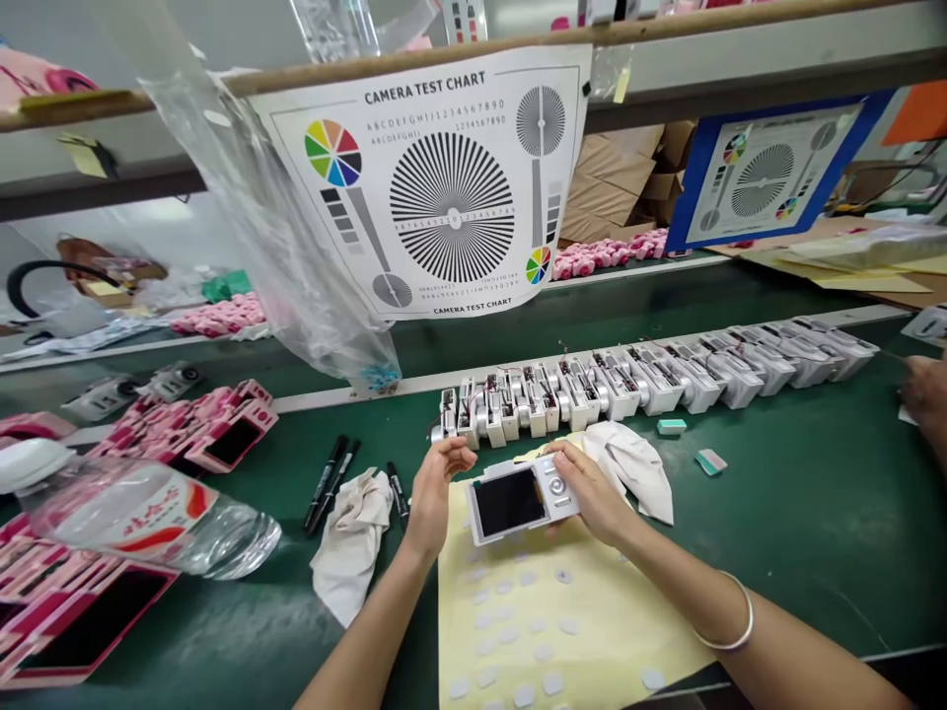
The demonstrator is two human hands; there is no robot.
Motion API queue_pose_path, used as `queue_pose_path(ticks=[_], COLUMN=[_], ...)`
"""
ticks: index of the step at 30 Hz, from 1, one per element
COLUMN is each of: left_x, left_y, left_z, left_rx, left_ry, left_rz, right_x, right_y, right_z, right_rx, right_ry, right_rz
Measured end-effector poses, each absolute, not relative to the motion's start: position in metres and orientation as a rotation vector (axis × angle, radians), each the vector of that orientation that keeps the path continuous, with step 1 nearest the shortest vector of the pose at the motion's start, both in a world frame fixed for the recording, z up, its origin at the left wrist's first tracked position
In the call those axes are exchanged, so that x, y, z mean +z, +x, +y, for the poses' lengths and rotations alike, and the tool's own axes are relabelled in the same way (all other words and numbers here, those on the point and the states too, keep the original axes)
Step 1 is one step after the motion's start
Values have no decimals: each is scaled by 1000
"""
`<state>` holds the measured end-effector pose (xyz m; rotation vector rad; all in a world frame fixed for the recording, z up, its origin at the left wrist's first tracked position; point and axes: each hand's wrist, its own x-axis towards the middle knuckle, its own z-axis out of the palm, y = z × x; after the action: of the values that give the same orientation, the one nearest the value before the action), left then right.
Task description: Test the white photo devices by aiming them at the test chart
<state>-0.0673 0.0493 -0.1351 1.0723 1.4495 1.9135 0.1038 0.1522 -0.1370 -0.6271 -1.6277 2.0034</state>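
My right hand [592, 488] grips the button end of a silver digital camera [556, 483], whose dark screen [510, 504] faces me. The camera is held over a yellow sheet [592, 621] dotted with several small pale pieces. Just left of the camera, my left hand [435, 493] is raised with its fingers loosely bent, apart from the camera and holding nothing I can see. Behind both hands, several silver camera bodies [579, 392] stand in a row with inner parts and wires exposed. A white cloth [636, 468] lies beside my right hand.
Another cloth [353, 542] and black markers [326, 483] lie to the left, near a water bottle [148, 513] and pink cameras [81, 616]. A test chart [451, 212] hangs ahead. Small green-and-white blocks [671, 427] sit at right. Another person's hand [926, 399] shows at the right edge.
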Motion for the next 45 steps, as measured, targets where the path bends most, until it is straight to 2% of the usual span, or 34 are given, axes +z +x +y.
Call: queue_pose_path(ticks=[3,10,15,18,26,33,41,45], left_x=[-143,-121,-94,-84,-66,-47,-24,0], left_y=[-65,-62,-52,-45,-29,-33,-15,7], left_z=[50,42,31,29,35,21,-8,-15], left_rx=[1819,1520,1251,1185,1184,1359,1697,1868], left_ry=[1171,1517,1729,1798,1672,1593,1544,1632], left_rz=[1505,1497,1382,1343,1210,1323,1344,1201], right_x=[-136,-138,-128,-123,-126,-127,-84,-57], right_y=[107,115,120,121,117,115,132,153], right_z=[151,140,123,118,118,123,103,91], right_rx=[1839,1054,257,110,120,683,774,866], right_ry=[-558,-39,295,294,304,154,6,-29], right_rz=[-1696,-1921,-2171,-2184,-2155,-2007,-1829,-1730])
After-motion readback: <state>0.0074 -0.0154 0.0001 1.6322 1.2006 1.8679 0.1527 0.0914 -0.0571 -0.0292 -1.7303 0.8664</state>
